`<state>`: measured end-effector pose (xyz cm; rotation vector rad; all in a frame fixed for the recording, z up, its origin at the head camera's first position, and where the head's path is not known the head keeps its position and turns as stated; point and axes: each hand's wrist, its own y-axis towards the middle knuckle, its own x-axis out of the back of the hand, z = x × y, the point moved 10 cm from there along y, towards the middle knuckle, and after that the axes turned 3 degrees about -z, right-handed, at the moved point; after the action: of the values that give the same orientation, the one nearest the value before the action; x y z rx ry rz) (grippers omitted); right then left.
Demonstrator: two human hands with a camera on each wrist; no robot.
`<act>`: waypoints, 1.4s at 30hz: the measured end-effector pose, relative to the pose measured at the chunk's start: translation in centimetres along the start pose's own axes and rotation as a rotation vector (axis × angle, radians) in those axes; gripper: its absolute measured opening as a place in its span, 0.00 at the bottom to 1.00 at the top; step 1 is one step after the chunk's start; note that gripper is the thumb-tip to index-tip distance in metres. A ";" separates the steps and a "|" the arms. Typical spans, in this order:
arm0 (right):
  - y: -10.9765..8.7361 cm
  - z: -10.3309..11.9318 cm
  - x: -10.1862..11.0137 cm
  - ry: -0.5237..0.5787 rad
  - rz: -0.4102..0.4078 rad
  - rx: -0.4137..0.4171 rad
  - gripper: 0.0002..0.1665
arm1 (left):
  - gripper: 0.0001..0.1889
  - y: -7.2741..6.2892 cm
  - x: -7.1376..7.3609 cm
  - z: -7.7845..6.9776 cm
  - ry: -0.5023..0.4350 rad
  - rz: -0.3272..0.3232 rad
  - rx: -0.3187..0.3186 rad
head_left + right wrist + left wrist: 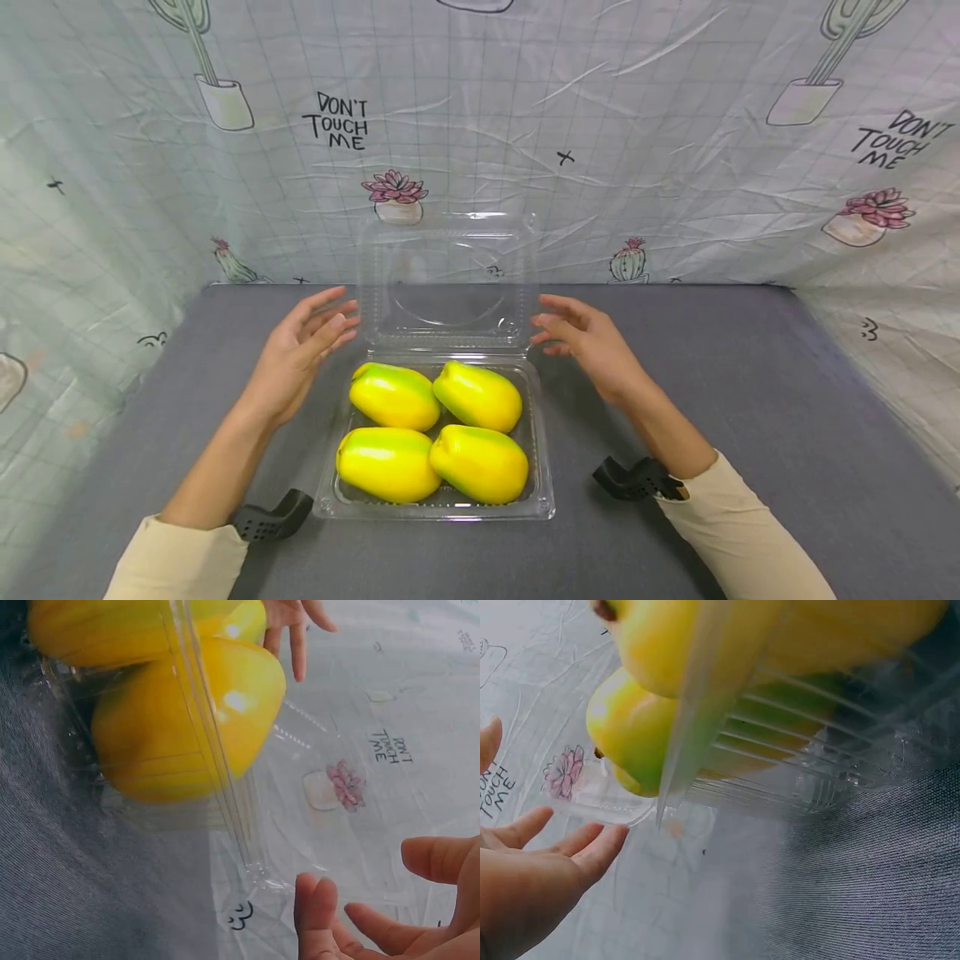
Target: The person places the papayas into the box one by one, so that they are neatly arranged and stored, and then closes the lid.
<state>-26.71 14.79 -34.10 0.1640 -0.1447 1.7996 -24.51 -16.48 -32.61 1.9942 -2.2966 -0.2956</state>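
A clear plastic clamshell box [546, 483] lies with its base on the table and its transparent lid [450, 287] raised at the back. Inside the base sit several plump yellow-green fruits [480, 462], mango- or papaya-like, in two rows. My left hand [288, 358] is at the lid's left edge, fingers spread and loosely bent. On the other side my right hand [588, 346] mirrors it at the right edge. Fingertips of both hands are at or very near the lid; whether they touch it I cannot tell. Neither hand grips anything. The right wrist view shows the right hand's fingers [319, 915] by the box's corner.
A dark grey cloth-covered table [750, 400] lies under the box. Behind it and at both sides hangs a pale grid-patterned curtain [480, 100] with cactus drawings. A black wrist mount [273, 517] is on the left wrist, another [637, 479] on the right.
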 end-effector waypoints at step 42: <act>-4.0 2.0 -1.0 0.038 -0.022 0.313 0.23 | 0.37 -3.1 -2.1 -2.8 0.146 0.073 -0.086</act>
<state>-22.50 14.43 -32.28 0.3522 0.1670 1.7939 -20.69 -15.08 -30.40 1.8225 -2.2217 -0.2310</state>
